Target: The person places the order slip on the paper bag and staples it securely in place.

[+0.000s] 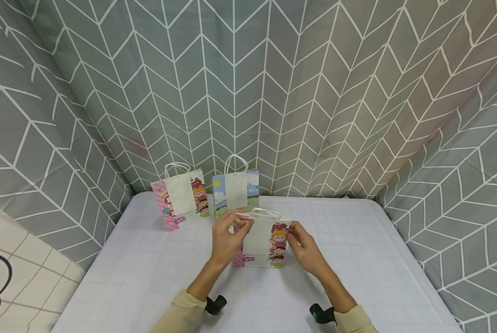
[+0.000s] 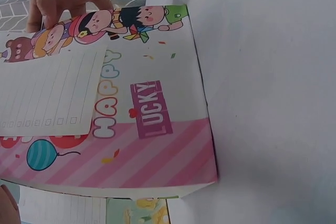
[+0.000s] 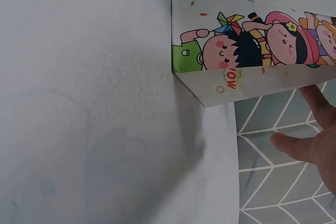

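Observation:
A small paper gift bag [image 1: 256,240] stands upright on the table, with a pink striped side, cartoon children, a white lined label and white handles [image 1: 266,213]. My left hand [image 1: 227,236] pinches its upper left edge between thumb and fingers. At the bag's right side, my right hand [image 1: 307,249] touches the edge with its fingers loosely extended. The right wrist view shows those fingers [image 3: 317,111] against the white side panel, one of them apart from it. "HAPPY" and "LUCKY" are printed on the front of the bag [image 2: 173,103] in the left wrist view.
Behind to the left stands a similar pink gift bag [image 1: 181,199]. A blue-sky gift bag [image 1: 236,189] stands just behind my left hand. The white table [image 1: 377,277] backs onto a grey patterned curtain [image 1: 248,92]. Black wrist devices [image 1: 216,305] sit under my wrists.

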A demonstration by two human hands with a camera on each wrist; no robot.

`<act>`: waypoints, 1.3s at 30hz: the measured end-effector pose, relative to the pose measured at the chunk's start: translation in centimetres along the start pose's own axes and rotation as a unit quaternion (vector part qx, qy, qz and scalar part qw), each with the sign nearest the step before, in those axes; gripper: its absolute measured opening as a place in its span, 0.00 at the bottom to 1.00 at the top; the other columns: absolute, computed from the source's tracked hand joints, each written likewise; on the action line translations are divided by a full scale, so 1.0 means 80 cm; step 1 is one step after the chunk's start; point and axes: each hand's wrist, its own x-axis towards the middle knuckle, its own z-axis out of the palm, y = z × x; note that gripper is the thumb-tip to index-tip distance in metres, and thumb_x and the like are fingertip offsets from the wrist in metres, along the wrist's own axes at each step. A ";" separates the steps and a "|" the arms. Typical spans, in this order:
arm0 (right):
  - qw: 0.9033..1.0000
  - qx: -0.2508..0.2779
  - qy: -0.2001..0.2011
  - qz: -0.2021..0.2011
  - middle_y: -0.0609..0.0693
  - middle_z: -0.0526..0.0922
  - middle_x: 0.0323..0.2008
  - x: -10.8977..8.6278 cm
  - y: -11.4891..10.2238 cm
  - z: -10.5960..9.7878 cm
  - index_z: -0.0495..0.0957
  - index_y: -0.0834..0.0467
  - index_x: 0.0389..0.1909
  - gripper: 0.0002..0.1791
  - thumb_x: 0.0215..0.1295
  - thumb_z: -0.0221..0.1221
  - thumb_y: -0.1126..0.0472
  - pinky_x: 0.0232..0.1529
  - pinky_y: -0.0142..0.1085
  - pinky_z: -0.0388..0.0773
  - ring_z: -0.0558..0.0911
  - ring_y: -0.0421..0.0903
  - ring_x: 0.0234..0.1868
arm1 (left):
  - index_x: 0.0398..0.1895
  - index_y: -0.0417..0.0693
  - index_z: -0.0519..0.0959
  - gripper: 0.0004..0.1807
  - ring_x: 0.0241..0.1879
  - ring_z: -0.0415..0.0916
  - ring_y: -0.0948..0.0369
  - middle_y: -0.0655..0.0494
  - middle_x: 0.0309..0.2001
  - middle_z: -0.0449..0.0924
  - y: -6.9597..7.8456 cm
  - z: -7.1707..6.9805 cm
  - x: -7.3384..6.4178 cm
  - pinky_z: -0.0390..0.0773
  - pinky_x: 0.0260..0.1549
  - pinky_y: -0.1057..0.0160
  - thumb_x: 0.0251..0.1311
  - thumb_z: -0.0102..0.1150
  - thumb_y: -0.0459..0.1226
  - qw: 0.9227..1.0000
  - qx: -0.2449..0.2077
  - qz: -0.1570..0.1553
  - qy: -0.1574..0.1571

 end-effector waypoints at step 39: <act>0.995 -0.029 0.090 -0.010 0.50 0.84 0.46 0.024 -0.064 0.010 0.78 0.53 0.52 0.16 0.65 0.67 0.62 0.41 0.42 0.78 0.79 0.45 0.41 | 0.47 0.46 0.86 0.12 0.46 0.81 0.57 0.56 0.41 0.83 -0.034 0.004 -0.011 0.76 0.49 0.60 0.60 0.70 0.34 0.997 -0.014 -0.038 -0.064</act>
